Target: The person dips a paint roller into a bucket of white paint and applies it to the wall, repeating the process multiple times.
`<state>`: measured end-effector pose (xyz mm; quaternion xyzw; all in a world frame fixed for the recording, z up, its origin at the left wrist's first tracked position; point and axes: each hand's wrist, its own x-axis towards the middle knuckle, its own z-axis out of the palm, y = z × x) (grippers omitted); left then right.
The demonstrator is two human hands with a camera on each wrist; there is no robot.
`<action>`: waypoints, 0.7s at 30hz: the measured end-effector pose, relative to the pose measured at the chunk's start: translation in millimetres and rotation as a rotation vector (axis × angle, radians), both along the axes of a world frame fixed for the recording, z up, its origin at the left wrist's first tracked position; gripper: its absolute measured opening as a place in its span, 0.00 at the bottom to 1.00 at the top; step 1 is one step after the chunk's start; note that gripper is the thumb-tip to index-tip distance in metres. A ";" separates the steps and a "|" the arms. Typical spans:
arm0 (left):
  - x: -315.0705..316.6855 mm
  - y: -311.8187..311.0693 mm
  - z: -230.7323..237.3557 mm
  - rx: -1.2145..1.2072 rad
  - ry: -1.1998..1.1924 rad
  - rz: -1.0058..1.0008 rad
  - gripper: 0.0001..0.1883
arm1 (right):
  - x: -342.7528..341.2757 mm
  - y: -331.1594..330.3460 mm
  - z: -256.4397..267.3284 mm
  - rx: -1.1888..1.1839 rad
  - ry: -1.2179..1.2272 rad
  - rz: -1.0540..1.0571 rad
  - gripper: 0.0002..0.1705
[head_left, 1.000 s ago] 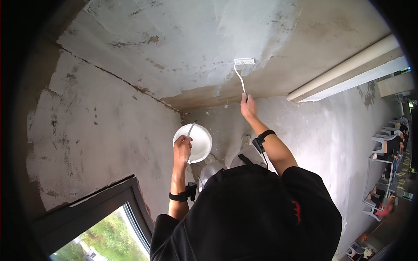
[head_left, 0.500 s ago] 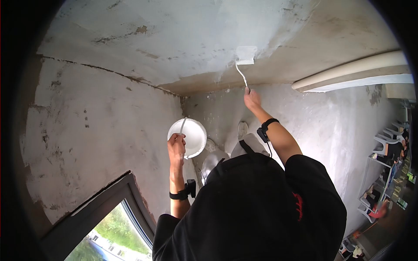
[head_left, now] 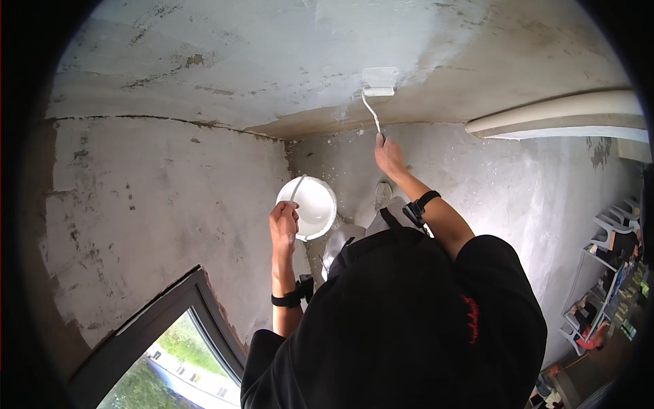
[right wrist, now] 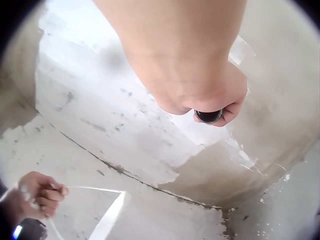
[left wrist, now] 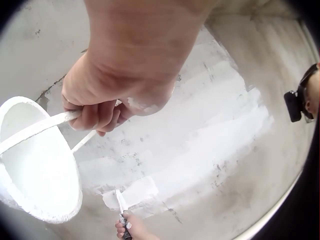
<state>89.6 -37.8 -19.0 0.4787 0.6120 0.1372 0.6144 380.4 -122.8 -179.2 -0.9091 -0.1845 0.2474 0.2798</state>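
My left hand (head_left: 284,225) grips the white strap handle (left wrist: 40,131) of a white bucket (left wrist: 47,167), which hangs beside the left wall with white paint inside. Out ahead, my right hand (head_left: 390,155) holds a paint roller (head_left: 379,91) by its dark grip (right wrist: 209,116). The roller's white head lies against the wall, low down near the floor, just under a fresh wet white patch (head_left: 380,73). White smears mark the left hand's skin in the left wrist view. In the right wrist view, my right hand hides the roller's head.
A dark-framed window (head_left: 143,327) is at lower left. A pale pipe (head_left: 565,112) runs along the wall base at right. The patchy left wall (head_left: 163,184) meets the painted wall in a corner. Grey chairs (head_left: 606,232) and people are far right.
The roller has moved down the wall toward the floor, and a white wet patch now shows above it. The bucket stays in the left hand. The head view has tilted slightly.
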 end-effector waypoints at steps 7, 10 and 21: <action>10.7 5.2 0.8 0.014 0.000 -0.059 0.09 | -7.7 -15.4 91.7 0.070 -0.018 0.004 0.33; 11.7 9.4 0.5 0.034 0.004 -0.086 0.09 | -7.4 -16.2 105.9 0.009 -0.057 0.067 0.33; 2.4 13.3 -0.9 0.097 -0.005 -0.004 0.08 | -6.7 28.2 51.0 -0.088 -0.045 0.150 0.32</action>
